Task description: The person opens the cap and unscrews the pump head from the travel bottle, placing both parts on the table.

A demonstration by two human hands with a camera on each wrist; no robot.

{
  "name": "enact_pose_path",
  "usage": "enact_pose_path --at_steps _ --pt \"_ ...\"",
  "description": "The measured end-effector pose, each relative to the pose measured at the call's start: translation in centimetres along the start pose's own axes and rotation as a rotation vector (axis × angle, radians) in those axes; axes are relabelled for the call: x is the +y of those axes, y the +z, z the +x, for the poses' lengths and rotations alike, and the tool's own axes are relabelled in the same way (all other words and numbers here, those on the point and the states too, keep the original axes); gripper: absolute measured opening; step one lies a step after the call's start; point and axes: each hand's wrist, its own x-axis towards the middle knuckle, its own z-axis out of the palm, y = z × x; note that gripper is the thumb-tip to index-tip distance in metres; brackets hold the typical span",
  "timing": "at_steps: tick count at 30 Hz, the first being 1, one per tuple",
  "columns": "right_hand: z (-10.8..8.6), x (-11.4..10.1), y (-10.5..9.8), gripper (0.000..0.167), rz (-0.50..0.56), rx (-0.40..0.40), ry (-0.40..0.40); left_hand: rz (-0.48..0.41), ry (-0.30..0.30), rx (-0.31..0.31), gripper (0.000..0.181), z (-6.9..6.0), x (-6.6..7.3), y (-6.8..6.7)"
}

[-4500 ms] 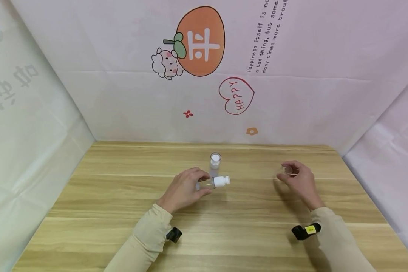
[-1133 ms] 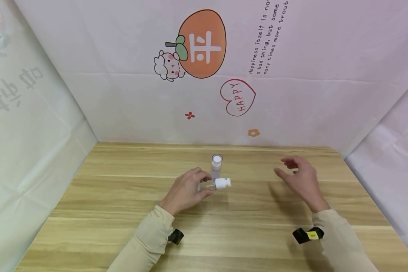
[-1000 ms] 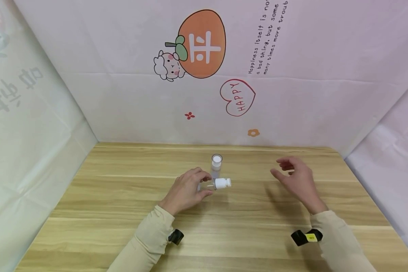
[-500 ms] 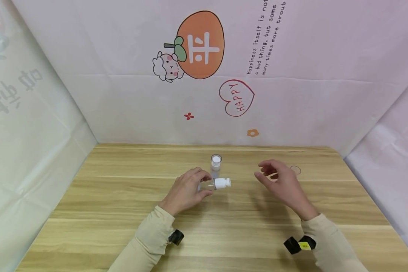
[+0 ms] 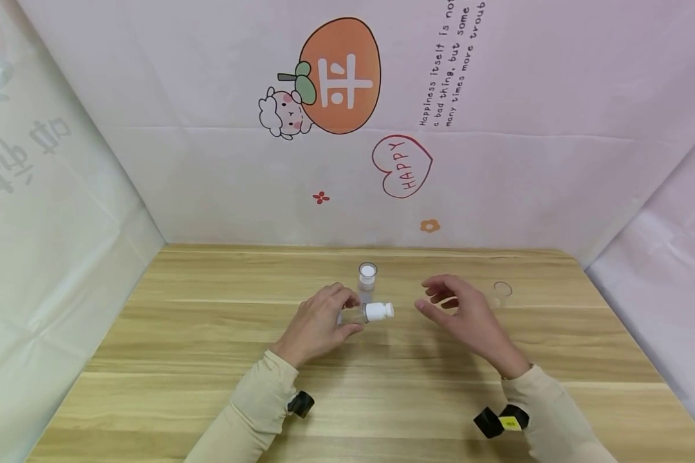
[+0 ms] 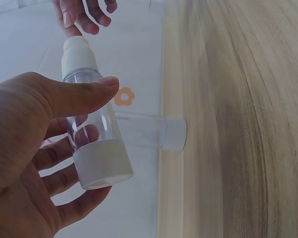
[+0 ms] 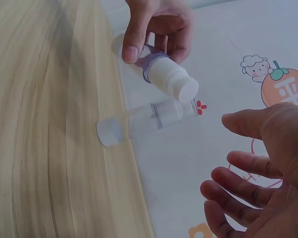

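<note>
My left hand (image 5: 318, 321) grips a clear bottle with a white pump top (image 5: 379, 312), tilted sideways above the table, its top pointing right. In the left wrist view the thumb lies across the clear body (image 6: 97, 124) and the fingers curl behind it. A second clear bottle with a white top (image 5: 367, 276) stands upright just behind. My right hand (image 5: 469, 315) hangs to the right of the held bottle, fingers loosely bent and apart, holding nothing. Behind it and to the right, a clear cap (image 5: 502, 289) stands on the table.
The wooden table (image 5: 255, 411) reaches back to a printed white cloth (image 5: 237, 186), with more cloth at the left and right sides. Black wrist cameras sit on both sleeves.
My right hand has let go of the clear cap and moved left toward the held bottle. The cap stands on the table. My left hand keeps its grip, nearly still.
</note>
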Motion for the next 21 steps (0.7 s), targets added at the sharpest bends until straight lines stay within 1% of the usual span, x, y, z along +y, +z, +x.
enact_pose_path --at_steps 16,21 --pt "0.4 -0.8 2.6 0.043 0.093 -0.122 -0.009 0.001 0.013 0.011 0.036 0.1 0.2 0.1" --pt "0.4 -1.1 3.3 0.044 0.096 -0.147 -0.009 0.008 0.022 0.016 0.035 0.2 0.3 0.1"
